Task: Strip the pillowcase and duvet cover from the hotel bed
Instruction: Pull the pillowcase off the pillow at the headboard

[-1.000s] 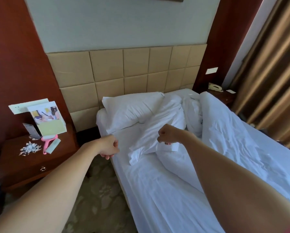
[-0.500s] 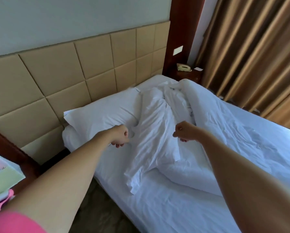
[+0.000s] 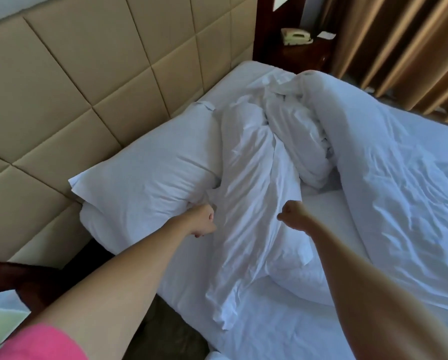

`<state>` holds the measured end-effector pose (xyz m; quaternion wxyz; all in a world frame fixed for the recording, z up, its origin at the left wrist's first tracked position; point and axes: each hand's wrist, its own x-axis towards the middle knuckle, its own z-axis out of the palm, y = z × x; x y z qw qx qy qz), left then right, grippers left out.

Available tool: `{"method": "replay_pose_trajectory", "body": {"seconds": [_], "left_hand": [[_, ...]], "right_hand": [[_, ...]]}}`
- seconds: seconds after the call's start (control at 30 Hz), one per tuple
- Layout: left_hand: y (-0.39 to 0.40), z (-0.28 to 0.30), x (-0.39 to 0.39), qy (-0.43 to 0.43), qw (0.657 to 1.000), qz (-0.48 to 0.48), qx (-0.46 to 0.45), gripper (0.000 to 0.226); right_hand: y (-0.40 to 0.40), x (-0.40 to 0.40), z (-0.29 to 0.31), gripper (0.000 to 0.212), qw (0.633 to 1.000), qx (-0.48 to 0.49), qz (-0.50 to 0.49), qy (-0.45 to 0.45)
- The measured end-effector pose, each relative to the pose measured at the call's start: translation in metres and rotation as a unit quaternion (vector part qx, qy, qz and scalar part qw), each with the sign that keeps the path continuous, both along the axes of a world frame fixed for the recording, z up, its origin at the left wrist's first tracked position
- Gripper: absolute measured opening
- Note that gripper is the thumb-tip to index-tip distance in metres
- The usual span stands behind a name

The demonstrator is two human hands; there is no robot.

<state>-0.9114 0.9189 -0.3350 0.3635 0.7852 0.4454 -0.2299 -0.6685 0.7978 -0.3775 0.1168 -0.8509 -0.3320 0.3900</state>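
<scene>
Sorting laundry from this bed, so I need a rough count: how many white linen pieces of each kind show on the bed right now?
Pillow in its case: 1, the pillow against the headboard
Loose crumpled cloth: 1, the loose white cloth lying between the hands
Duvet: 1, the duvet bunched on the right
Bottom sheet: 1, the sheet
Total: 4

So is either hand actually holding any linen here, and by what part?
Neither visibly. The left hand and right hand are curled into fists above the loose pillowcase; no fabric shows in either fist.

Tan padded headboard [image 3: 93, 81], brown curtains [image 3: 399, 48], telephone [image 3: 295, 37] on nightstand [image 3: 303, 54].
</scene>
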Motion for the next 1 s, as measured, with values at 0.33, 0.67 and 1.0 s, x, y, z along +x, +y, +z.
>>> {"method": "replay_pose_trajectory", "body": {"seconds": [0.33,0.67,1.0], "left_hand": [[0.027,-0.143,0.039,0.03,0.995,0.049,-0.085,0.065],[0.038,-0.193,0.029,-0.071,0.935,0.262,-0.226,0.127],[0.095,-0.112,-0.037,-0.207,0.859,0.393,-0.256,0.055]], "right_hand": [[0.039,0.014,-0.108,0.121,0.984,-0.039,-0.175,0.004],[0.07,-0.033,-0.118,0.03,0.94,0.057,-0.335,0.025],[0.129,-0.156,0.001,0.021,0.843,0.216,-0.448,0.205]]}}
